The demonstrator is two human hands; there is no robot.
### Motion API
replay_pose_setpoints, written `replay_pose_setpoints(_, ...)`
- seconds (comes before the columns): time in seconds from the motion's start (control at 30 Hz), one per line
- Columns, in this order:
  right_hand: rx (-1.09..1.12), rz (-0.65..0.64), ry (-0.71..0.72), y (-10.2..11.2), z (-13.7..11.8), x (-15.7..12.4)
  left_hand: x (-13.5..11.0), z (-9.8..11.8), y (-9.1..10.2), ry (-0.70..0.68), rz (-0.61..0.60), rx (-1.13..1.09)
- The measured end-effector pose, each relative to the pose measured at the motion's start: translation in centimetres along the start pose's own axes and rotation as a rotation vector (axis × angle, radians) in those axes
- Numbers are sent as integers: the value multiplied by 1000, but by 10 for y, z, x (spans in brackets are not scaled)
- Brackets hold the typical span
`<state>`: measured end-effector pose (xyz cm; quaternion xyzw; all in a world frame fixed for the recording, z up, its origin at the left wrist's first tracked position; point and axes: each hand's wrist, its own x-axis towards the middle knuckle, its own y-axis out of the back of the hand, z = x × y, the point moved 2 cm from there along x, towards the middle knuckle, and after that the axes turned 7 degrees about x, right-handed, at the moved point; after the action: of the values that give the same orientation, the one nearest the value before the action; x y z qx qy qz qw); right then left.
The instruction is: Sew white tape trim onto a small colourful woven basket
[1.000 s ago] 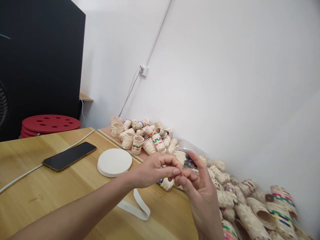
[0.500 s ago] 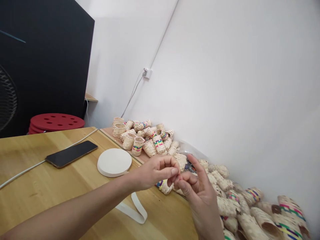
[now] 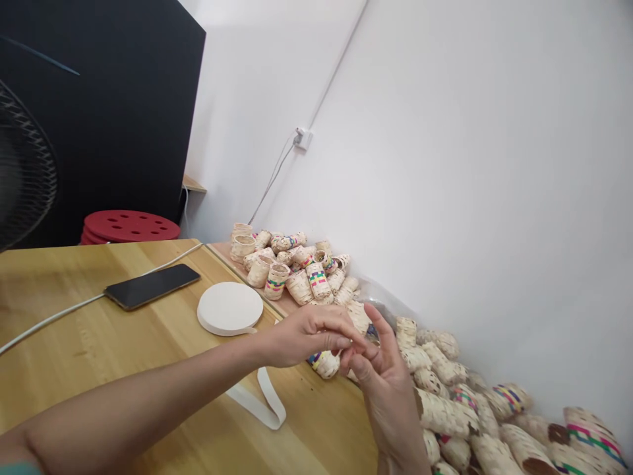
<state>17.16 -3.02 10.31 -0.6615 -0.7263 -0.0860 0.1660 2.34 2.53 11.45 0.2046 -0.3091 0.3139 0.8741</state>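
My left hand (image 3: pixel 309 336) reaches across from the left with thumb and forefinger pinched together. Its fingertips meet the fingers of my right hand (image 3: pixel 383 389), which comes up from below with the palm turned toward me and the fingers curled. Whatever sits between the two pinches is too small to make out. Both hands hover over the far edge of the wooden table (image 3: pixel 99 343), just above a small woven basket with coloured bands (image 3: pixel 324 363). A loose end of white ribbon (image 3: pixel 260 399) lies on the table under my left wrist.
A white ribbon roll (image 3: pixel 230 307) and a black phone (image 3: pixel 152 285) on a white cable (image 3: pixel 49 321) lie on the table. Many small woven baskets (image 3: pixel 291 264) are heaped along the wall to the right (image 3: pixel 494 422). Red stools (image 3: pixel 129 226) and a fan (image 3: pixel 22 171) stand at left.
The view has swung to the right and slightly down. My two hands keep their pinch together, shifted a little lower over the table edge.
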Motion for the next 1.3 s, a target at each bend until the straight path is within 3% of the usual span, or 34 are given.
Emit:
replay_pose_setpoints(0.33,41,-8,4,-2,-1,-2,-1,9,0,34,6,112)
replay_pose_setpoints(0.53,-9,41,57,-8,-10,-8,1,14,8,83,239,558)
replay_pose_setpoints(0.67,20,89,56,7,-13,-27,5,-9,40,208,386,735)
replay_pose_setpoints(0.83,46,280,20,32,-27,-64,4,-55,65,312,341,766)
replay_pose_setpoints(0.93,39,359,26,35,-40,-76,-3,-77,56,340,205,754)
replay_pose_setpoints(1.03,-49,375,-19,32,-47,-73,-10,-83,36,323,45,705)
replay_pose_setpoints(1.1,-121,369,-55,30,-48,-65,-13,-74,21,286,-15,672)
replay_pose_setpoints(1.2,-158,347,-78,24,-44,-50,-12,-45,-2,188,1,596)
replay_pose_setpoints(1.3,-131,299,-94,14,-37,-36,-7,-15,-28,69,21,302)
